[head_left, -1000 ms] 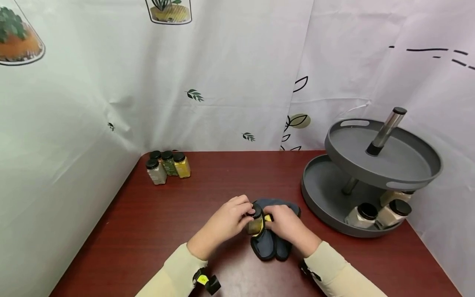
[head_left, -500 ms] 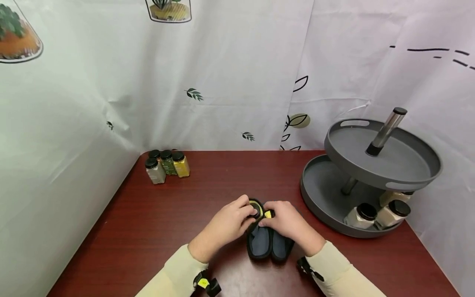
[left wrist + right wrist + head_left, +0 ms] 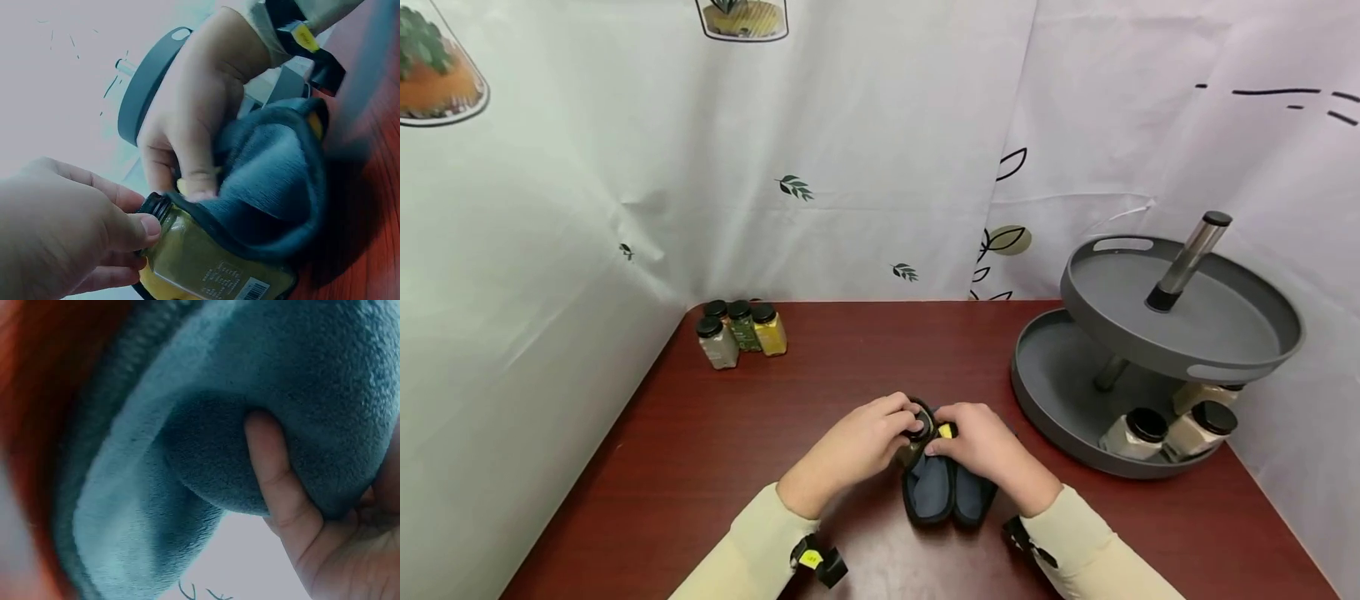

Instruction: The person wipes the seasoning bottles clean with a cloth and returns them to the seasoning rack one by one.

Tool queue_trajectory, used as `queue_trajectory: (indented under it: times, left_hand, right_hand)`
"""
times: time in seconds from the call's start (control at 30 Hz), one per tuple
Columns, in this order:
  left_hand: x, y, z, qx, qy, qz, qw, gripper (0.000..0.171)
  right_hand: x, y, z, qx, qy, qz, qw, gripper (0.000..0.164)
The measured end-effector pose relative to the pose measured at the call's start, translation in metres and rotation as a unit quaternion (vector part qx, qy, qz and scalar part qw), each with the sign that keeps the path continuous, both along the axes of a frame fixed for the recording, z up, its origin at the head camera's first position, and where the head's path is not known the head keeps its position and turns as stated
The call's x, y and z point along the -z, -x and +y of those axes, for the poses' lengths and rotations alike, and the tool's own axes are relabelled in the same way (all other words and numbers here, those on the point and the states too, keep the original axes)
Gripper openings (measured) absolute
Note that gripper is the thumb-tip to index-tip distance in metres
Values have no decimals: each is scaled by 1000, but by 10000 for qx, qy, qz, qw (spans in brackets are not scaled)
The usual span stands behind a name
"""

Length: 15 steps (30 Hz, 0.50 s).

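Near the middle of the bench (image 3: 647,500), just in front of the person, a squarish clear-sided jar (image 3: 206,253) with flat faces and a printed barcode label stands among the folds of a blue-grey cloth (image 3: 930,487). Whether the jar is glass or plastic cannot be told. The left hand (image 3: 868,437) pinches the jar at its round, black cap (image 3: 157,206), thumb on one side and fingers on the other. The right hand (image 3: 981,446) grips the cloth, its fingers bent into the soft, fuzzy pile. The cloth's thick dark binding curves round the jar's shoulder, and lower down two rounded lobes droop towards the person; a scrap of bright yellow shows beside the right hand. Both wrists carry black straps (image 3: 811,557) over ribless, cream sleeves (image 3: 760,533). The bench has a reddish-brown, finely streaked surface with a soft sheen. To the right stands a matt grey two-tier stand (image 3: 1213,321) of round, rimmed trays on a shiny metal post, with black-capped jars (image 3: 1131,437) on the lower tray. At the far left corner, four more squarish jars (image 3: 744,327) cluster together before a creased white sheet (image 3: 865,125) printed with leaves.
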<state>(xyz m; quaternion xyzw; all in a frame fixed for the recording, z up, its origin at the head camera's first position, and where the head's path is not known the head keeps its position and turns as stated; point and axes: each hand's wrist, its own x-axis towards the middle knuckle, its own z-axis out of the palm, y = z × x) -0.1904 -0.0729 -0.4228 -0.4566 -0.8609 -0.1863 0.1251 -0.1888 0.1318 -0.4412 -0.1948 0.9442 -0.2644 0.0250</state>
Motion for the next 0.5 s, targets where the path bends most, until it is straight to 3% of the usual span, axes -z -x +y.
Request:
queue_trajectory:
  times: [0.17,0.37,0.5]
  left_hand:
    - [1,0,0,-63,-21,23,10000,19]
    - [2,0,2,-41,-99,-145,9998,17]
    - [2,-1,3,-47,-130,-113,9998,16]
  right_hand:
    - [7,-1,-1,-346,-426,-237,9982,24]
    - [-2,0,3,-132,-57,-107,9998,22]
    - [3,-1,3,-341,-362,-214,9985,20]
